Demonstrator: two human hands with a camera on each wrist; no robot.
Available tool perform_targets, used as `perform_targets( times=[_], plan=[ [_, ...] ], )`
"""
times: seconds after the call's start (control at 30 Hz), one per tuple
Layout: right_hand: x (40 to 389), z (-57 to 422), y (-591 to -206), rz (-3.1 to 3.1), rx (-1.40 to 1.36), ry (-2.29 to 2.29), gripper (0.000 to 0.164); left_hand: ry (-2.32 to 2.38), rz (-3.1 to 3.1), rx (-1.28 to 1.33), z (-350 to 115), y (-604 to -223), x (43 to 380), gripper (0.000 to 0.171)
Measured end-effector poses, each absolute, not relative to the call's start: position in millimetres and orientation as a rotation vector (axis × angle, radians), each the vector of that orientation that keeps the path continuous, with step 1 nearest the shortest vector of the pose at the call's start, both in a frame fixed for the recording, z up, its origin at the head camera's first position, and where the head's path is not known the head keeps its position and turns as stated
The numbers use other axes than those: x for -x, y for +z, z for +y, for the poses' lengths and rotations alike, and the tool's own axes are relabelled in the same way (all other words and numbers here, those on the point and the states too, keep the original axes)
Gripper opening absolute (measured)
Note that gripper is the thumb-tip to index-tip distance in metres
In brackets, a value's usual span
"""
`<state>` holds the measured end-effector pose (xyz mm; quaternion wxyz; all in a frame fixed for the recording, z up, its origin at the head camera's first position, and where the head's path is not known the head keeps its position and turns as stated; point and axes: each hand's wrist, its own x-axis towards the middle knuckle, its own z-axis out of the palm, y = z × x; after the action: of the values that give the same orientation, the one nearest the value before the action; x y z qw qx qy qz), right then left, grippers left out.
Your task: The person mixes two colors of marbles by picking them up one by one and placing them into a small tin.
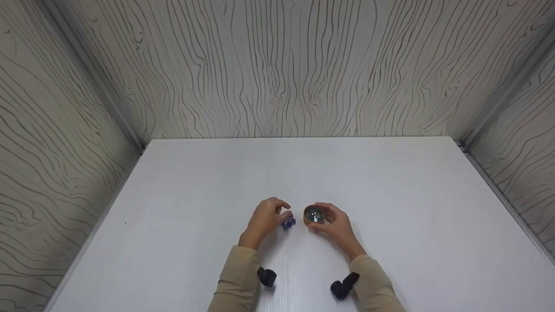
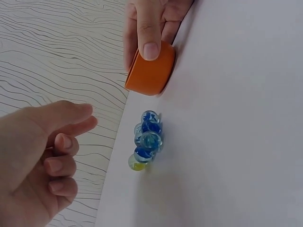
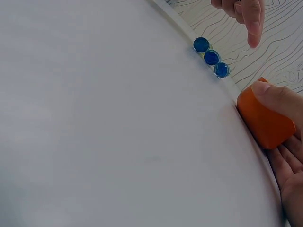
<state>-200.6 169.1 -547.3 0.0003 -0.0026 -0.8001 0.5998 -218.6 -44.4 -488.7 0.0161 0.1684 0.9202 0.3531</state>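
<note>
My right hand (image 1: 340, 225) grips a small orange cup (image 2: 154, 71) by its sides, thumb on the near side and fingers round the far side. The cup stands on the white table, and its inside looks dark and shiny in the head view. Left of it lies a tight cluster of glass marbles (image 2: 150, 141), mostly clear with blue swirls, one with yellow. Beside and just above the marbles hovers my left hand (image 1: 267, 217), thumb and index finger apart, the other fingers loosely curled, holding nothing.
Under both hands is a white table (image 1: 182, 186), bounded at the back by a wall (image 1: 277, 69) with a wood-grain line pattern. Similar patterned panels rise on the left and right. Black wrist cameras (image 1: 267, 277) sit at both sleeves.
</note>
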Motion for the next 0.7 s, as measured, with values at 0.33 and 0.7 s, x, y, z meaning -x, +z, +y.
perform_targets(
  times=[0.33,0.7],
  plan=[
    [200,169,-546,-2.515,0.012,1.884,0.063,1.095,2.83,-0.455,-50,-491,221,0.019],
    [198,168,-544,-2.486,-0.001,1.927,0.062,1.139,2.856,-0.534,-56,-497,221,0.018]
  ],
)
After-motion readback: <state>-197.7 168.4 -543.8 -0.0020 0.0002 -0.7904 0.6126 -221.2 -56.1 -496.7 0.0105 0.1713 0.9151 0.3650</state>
